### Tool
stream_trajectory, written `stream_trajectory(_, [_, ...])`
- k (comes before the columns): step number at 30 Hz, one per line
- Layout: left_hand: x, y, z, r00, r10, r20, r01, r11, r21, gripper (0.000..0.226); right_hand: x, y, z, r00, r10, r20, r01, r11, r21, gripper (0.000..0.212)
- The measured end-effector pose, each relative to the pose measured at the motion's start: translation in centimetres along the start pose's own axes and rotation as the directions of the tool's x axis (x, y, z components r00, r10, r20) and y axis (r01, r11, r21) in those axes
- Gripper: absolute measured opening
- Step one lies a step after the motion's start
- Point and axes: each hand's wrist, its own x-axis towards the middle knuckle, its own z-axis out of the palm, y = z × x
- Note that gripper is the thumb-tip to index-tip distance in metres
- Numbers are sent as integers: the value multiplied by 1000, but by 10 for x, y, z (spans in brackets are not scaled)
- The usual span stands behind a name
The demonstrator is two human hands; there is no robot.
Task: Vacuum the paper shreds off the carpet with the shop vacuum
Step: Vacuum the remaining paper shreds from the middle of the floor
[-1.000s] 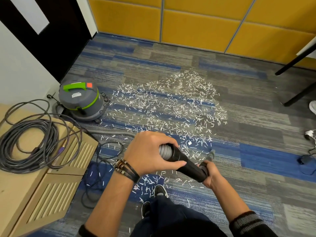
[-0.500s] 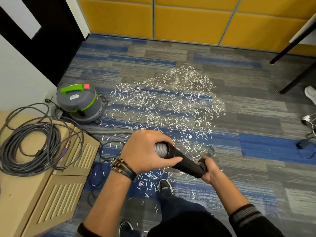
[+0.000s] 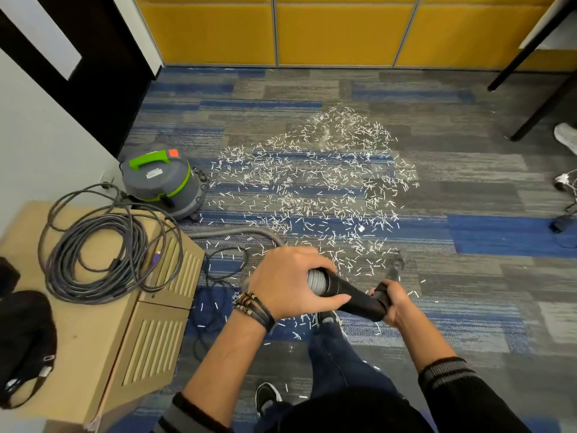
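Both bare forearms reach forward and down, converging in front of the body. The left hand (image 3: 290, 281) wraps over the upper end of the black hose handle (image 3: 352, 296) from above, thumb lying along its near side; the right hand (image 3: 396, 304) curls round the handle's lower end

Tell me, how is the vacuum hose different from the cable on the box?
The hose is thick; the cable is thin. The hose lies in one line on the carpet, while the cable is wound in many loops on the box. Both are grey.
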Motion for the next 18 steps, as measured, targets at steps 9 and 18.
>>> stream_trajectory(9, [-18, 1, -10, 999, 10, 47, -9, 1000, -28, 38, -11, 30, -6, 999, 18, 33, -19, 1000, 23, 27])
stream_trajectory(18, [-24, 14, -10, 999, 24, -30, -24, 1000, -9, 40, -20, 28, -16, 1000, 3, -16, -4, 999, -44, 27])
